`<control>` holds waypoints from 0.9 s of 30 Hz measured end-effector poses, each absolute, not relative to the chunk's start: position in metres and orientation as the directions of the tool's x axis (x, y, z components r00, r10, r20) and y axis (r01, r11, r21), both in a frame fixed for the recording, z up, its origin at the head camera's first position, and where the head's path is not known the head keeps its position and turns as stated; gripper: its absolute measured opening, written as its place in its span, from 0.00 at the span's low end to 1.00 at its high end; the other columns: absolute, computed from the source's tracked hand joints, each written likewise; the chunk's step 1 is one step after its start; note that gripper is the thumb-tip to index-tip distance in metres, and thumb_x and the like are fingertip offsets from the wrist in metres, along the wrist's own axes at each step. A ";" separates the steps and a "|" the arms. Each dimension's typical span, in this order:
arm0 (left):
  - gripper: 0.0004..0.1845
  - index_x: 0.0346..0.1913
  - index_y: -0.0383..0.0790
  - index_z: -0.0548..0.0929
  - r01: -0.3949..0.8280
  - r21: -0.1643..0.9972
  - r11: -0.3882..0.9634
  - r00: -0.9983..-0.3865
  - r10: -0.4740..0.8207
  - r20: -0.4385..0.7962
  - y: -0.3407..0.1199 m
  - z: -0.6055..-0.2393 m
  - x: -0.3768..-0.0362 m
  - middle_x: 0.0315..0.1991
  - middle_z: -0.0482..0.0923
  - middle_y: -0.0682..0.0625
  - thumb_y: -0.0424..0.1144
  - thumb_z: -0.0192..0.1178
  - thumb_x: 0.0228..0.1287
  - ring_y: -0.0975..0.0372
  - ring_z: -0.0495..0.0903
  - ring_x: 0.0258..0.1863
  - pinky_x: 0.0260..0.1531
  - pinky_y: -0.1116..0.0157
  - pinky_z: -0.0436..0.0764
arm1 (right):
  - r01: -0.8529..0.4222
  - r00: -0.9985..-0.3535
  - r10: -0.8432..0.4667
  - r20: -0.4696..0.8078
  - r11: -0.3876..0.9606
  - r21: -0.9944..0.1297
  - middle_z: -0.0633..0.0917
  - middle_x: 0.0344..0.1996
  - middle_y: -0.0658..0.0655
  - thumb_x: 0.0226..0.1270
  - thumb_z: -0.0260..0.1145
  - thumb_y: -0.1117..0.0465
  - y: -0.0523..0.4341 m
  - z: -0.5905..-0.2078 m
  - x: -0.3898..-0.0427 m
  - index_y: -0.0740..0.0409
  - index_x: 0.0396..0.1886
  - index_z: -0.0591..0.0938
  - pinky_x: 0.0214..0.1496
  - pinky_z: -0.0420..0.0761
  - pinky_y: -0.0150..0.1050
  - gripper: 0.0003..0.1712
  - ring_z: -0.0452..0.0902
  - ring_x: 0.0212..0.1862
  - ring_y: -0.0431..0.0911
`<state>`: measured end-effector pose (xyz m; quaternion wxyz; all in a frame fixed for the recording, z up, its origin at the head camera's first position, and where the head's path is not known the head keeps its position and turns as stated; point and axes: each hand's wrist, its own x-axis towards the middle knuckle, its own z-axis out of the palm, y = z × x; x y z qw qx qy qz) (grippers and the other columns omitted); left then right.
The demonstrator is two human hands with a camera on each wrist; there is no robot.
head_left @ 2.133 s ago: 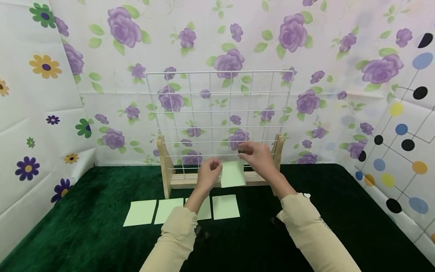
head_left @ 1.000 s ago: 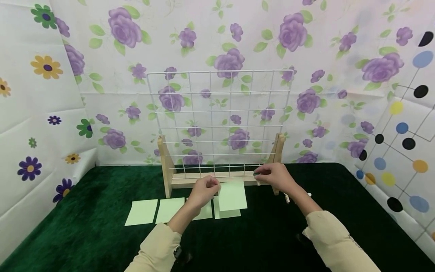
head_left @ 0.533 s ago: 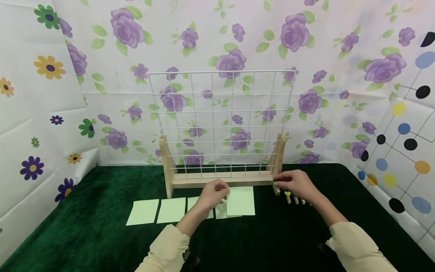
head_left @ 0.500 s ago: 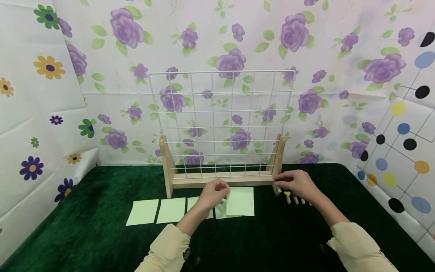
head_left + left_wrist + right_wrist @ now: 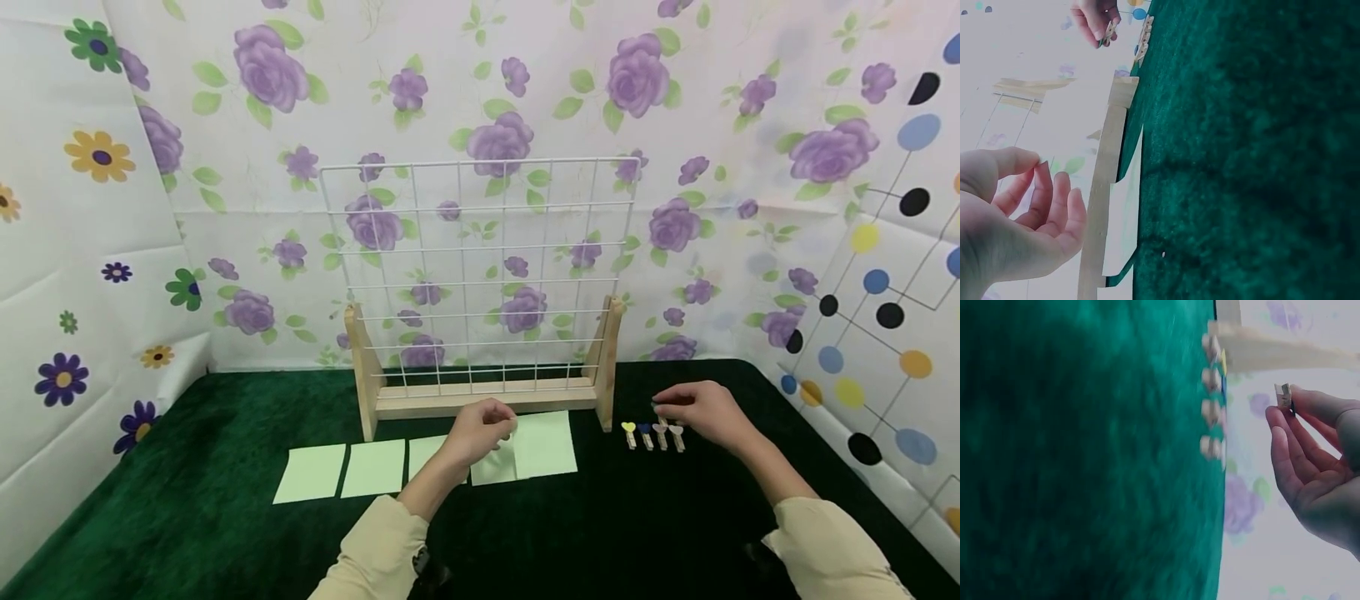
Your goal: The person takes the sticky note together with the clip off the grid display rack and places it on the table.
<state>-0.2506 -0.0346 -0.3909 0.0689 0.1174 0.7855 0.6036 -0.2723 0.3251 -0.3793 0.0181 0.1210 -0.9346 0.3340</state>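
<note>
A white wire grid stands in a wooden stand on the green cloth. My left hand hovers at the left edge of a pale green card, which lies flat over part of another card. In the left wrist view its fingers are loosely curled with nothing between them. My right hand pinches a small wooden clothespin between thumb and forefinger. It is just above and to the right of a row of several clothespins.
Two more pale green cards lie in a row left of my left hand, and a third is partly hidden by it. Flowered walls close in the back and left, and a dotted wall the right.
The card came down from the grid to the cloth and slid right; my left hand let it go. My right hand carried the clothespin from the grid rightward to the clothespin row.
</note>
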 end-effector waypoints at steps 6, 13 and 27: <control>0.05 0.40 0.34 0.82 0.090 0.952 0.293 -0.962 0.272 0.007 -0.027 -0.395 -0.256 0.33 0.79 0.48 0.32 0.59 0.66 0.57 0.80 0.34 0.36 0.58 0.79 | -0.181 -0.981 -0.182 0.067 0.738 -0.650 0.83 0.46 0.65 0.68 0.65 0.56 0.348 -0.385 -0.273 0.68 0.50 0.83 0.37 0.82 0.45 0.20 0.81 0.35 0.48; 0.05 0.40 0.35 0.84 0.057 0.938 0.342 -0.967 0.253 -0.033 -0.019 -0.397 -0.266 0.33 0.80 0.49 0.33 0.61 0.66 0.58 0.81 0.30 0.30 0.62 0.77 | -0.128 -0.987 -0.161 0.009 0.747 -0.652 0.82 0.46 0.68 0.69 0.62 0.58 0.365 -0.390 -0.273 0.69 0.50 0.82 0.35 0.81 0.42 0.18 0.80 0.35 0.47; 0.03 0.36 0.31 0.83 0.037 0.919 0.393 -0.970 0.234 -0.062 -0.004 -0.396 -0.272 0.30 0.76 0.48 0.28 0.60 0.64 0.58 0.79 0.25 0.29 0.63 0.77 | -0.111 -0.985 -0.173 -0.026 0.737 -0.666 0.83 0.41 0.61 0.66 0.65 0.61 0.372 -0.394 -0.273 0.69 0.46 0.83 0.35 0.82 0.40 0.15 0.79 0.35 0.47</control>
